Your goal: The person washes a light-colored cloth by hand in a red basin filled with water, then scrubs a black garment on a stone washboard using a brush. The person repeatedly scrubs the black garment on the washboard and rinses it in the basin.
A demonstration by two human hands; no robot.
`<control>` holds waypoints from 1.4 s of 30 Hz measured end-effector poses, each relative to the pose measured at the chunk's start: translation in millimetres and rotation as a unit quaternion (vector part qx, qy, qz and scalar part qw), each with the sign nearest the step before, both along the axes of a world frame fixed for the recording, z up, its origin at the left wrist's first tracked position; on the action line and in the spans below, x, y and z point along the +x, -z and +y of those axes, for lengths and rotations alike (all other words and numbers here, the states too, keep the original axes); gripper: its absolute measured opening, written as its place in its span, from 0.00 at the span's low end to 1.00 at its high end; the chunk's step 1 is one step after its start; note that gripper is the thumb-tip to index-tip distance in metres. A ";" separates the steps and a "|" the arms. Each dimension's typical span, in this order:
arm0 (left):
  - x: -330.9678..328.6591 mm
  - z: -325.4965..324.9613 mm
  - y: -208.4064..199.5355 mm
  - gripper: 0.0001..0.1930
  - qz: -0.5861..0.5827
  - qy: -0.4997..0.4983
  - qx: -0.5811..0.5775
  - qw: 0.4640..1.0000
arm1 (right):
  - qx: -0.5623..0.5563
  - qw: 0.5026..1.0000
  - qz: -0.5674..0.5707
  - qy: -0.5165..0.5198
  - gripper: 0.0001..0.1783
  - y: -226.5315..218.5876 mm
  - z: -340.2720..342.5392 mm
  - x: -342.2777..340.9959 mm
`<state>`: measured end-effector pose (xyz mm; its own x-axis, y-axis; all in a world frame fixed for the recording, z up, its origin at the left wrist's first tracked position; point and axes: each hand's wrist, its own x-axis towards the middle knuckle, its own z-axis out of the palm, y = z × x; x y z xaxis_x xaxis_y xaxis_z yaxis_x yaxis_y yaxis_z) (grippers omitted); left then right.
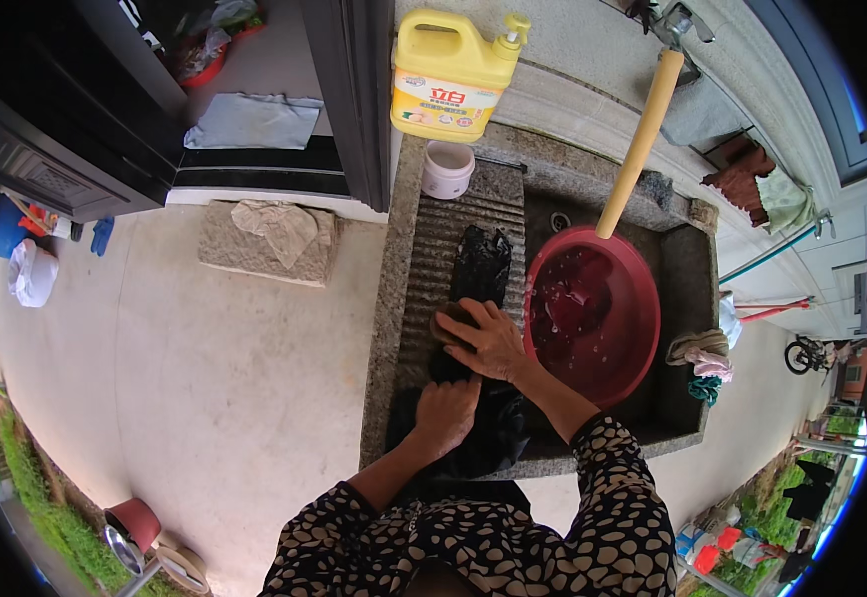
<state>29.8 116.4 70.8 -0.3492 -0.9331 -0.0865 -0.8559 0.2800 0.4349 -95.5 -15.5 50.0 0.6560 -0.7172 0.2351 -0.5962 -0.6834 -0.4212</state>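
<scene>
A wet black cloth [482,261] lies lengthwise over the ribbed stone washboard [424,284] of the sink. My right hand [493,341] presses down on it, fingers curled over a brown rounded block [455,320]. Most of that block hides under the fingers, so whether it is a brush cannot be made out. Just nearer to me, my left hand [446,416] is closed on the same cloth. Its loose black folds bunch at the sink's front edge, below both hands. Right of the board, a red basin [643,343] holds dark reddish water with bubbles.
Over the basin hangs a yellow tube [641,139] from the tap [682,25]. A yellow detergent jug [450,75] and a pale pink tub [448,169] stand beyond the board. Rags [702,355] drape the right rim. A stone block [244,254] sits by the doorway.
</scene>
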 end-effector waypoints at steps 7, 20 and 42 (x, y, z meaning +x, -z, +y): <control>-16.3 -3.8 -7.4 0.24 -0.009 0.005 -0.005 1.000 | -0.057 0.965 0.051 0.252 0.26 28.0 -94.5 -28.7; -12.5 2.4 -10.3 0.11 0.086 -0.008 -0.029 0.996 | -0.114 0.982 0.003 0.154 0.27 26.3 -76.6 -18.3; 3.7 -75.5 27.7 0.08 0.284 -0.219 -0.011 0.933 | 0.384 0.540 -0.424 0.617 0.21 117.0 47.3 -286.5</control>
<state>33.4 40.9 43.1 0.0834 -0.9964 0.0178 -0.5239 -0.0286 0.8513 -382.0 31.8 -67.0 -0.5433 -0.5849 -0.6022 0.2316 0.5851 -0.7772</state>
